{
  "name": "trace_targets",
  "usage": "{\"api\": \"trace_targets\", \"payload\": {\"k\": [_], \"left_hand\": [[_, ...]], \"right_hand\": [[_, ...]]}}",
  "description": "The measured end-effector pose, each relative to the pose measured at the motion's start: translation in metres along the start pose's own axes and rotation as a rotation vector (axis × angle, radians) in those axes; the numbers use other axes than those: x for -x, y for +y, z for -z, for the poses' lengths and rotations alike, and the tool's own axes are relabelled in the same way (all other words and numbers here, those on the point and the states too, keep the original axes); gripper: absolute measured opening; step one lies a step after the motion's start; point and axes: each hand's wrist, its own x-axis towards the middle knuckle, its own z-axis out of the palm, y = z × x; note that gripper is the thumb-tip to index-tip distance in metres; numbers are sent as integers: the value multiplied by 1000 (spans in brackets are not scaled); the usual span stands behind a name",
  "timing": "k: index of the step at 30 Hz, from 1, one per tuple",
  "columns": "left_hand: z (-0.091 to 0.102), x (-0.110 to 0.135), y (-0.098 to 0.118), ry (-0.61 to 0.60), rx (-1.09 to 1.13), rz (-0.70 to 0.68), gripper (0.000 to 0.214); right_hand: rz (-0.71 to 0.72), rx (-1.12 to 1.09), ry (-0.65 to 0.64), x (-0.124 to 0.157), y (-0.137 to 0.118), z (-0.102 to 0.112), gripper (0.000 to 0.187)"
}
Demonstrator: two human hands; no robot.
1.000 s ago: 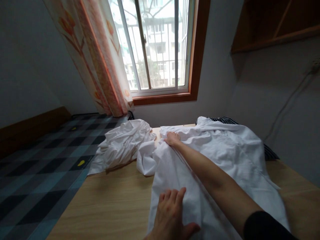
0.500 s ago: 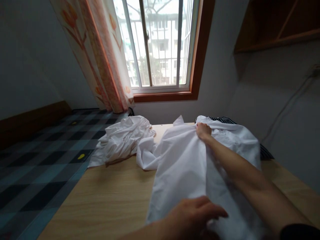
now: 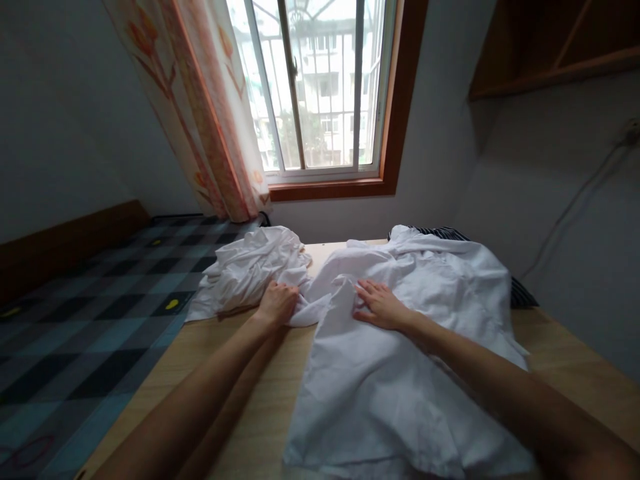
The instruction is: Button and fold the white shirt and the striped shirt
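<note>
A white shirt (image 3: 395,400) is spread over the wooden tabletop (image 3: 240,413), its lower edge toward me and its far part rumpled. My left hand (image 3: 279,304) is closed on the end of the shirt's left sleeve (image 3: 316,308), fingers curled round the cloth. Flat on the shirt's left side rests my right hand (image 3: 381,307), fingers spread. Just beyond my left hand lies a crumpled heap of white cloth (image 3: 253,263).
A bed with a checked cover (image 3: 105,320) borders the table on the left. Dark striped cloth (image 3: 443,233) shows behind and right of the shirt. Beyond the table are a window (image 3: 320,100) and a flowered curtain (image 3: 200,120). A shelf (image 3: 555,80) hangs at upper right.
My left hand has reached forward from the near edge and closed on the sleeve. My right hand has let go of the shirt's far part, moved left and nearer, and flattened on the cloth.
</note>
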Motion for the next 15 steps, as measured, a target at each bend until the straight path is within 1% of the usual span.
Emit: {"api": "trace_targets", "payload": {"k": [2, 3, 5, 7, 8, 9, 12, 13, 14, 15], "left_hand": [[-1, 1, 5, -48, 16, -9, 29], [1, 2, 6, -32, 28, 24, 29], [9, 5, 5, 40, 43, 170, 30], [17, 8, 0, 88, 33, 342, 41], [21, 11, -3, 80, 20, 394, 47], [23, 13, -6, 46, 6, 418, 49], [23, 16, -12, -98, 4, 377, 35], [22, 15, -13, -115, 33, 355, 31], [22, 13, -14, -100, 85, 341, 29], [23, 10, -14, -50, 162, 339, 29]], "right_hand": [[-22, -18, -18, 4, 0, -11, 69], [-31, -23, -14, 6, 1, -14, 69], [-37, -24, 10, 8, 4, -18, 68], [-41, -22, 30, 9, 6, -19, 67], [-40, -21, 38, 9, 6, -19, 66], [-40, -22, 45, 10, 6, -19, 65], [-38, -26, 58, 10, 5, -20, 65], [-39, -26, 63, 11, 5, -20, 65], [-40, -27, 66, 11, 5, -21, 64], [-41, -28, 69, 11, 5, -21, 64]]}}
